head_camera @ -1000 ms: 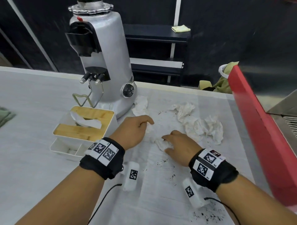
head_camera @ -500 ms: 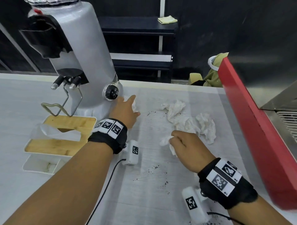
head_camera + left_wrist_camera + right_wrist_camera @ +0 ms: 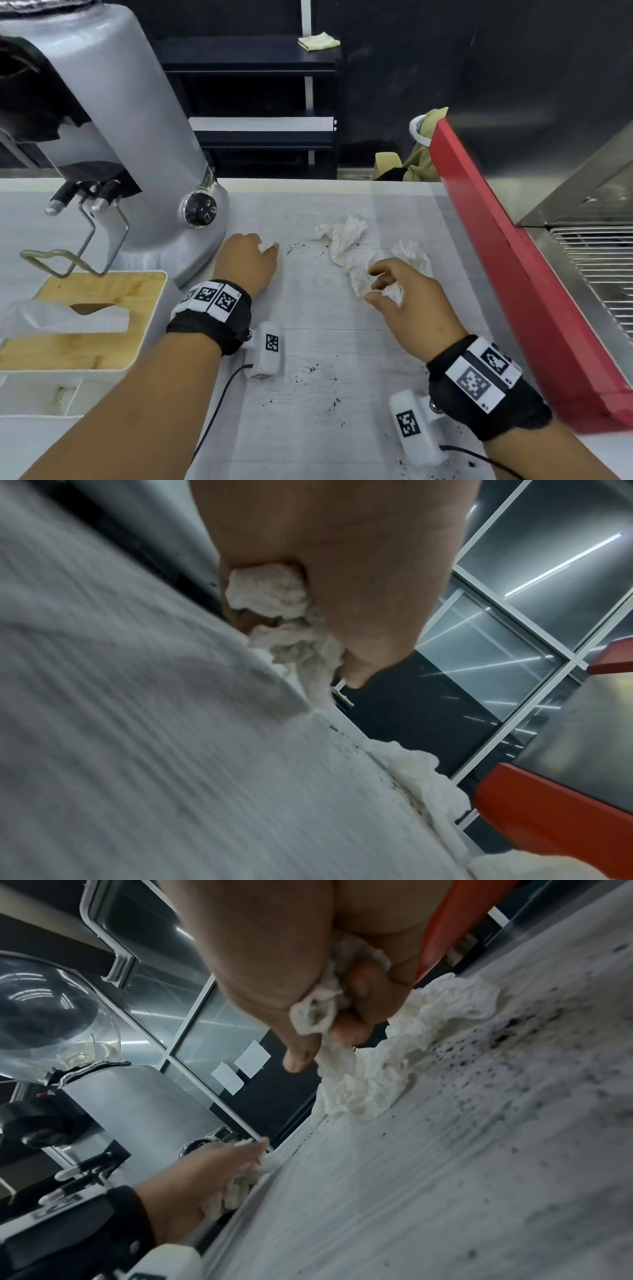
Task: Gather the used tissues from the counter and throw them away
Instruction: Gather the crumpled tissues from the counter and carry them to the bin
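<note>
Pale, finely ribbed counter (image 3: 308,428) fills the lower frame, speckled with dark coffee grounds (image 3: 310,370) near the bottom centre. At lower left a white tissue box (image 3: 85,342) with a flat wooden lid shows a soft sheet poking from its slot. Mid-frame, the right hand (image 3: 407,301) curls its fingers around a crumpled white tissue wad (image 3: 390,294), its thumb and forefinger partly spread toward the loose tissues (image 3: 346,243), a wrinkled, papery heap lying on the counter just beyond it at centre right. Left of centre, the left hand (image 3: 248,263) grips a second balled tissue (image 3: 270,593), knuckles down on the counter beside the base of the smooth, rounded silver grinder (image 3: 137,144) that towers in the upper left. A glossy red panel (image 3: 513,274) slants down the right edge, with dark shelving (image 3: 260,61) behind at the top centre.
</note>
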Demonstrator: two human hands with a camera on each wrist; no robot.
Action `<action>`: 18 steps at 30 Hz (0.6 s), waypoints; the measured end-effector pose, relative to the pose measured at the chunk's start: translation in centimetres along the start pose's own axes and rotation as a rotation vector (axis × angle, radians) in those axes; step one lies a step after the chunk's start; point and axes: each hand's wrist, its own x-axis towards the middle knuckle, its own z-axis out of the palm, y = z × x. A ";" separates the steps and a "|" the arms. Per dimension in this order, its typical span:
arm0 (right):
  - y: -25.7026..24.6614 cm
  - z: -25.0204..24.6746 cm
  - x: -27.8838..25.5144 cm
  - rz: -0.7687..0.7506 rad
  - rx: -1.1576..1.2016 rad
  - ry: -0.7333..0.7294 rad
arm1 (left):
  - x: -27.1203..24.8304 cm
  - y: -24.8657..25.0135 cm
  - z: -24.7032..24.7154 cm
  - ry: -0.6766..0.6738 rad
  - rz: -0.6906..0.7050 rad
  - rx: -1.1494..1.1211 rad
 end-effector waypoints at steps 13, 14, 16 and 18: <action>0.4 1.1 2.7 0.145 -0.355 -0.112 | 2.1 7.1 1.1 -0.182 0.399 -0.110; 0.3 1.3 2.9 0.141 -0.369 -0.120 | 2.5 7.6 1.5 -0.229 0.434 -0.031; 0.0 1.5 3.1 0.148 -0.412 -0.156 | 3.3 8.3 2.5 -0.296 0.463 0.113; -0.4 1.6 3.2 0.139 -0.423 -0.166 | 3.8 8.7 3.3 -0.327 0.449 0.178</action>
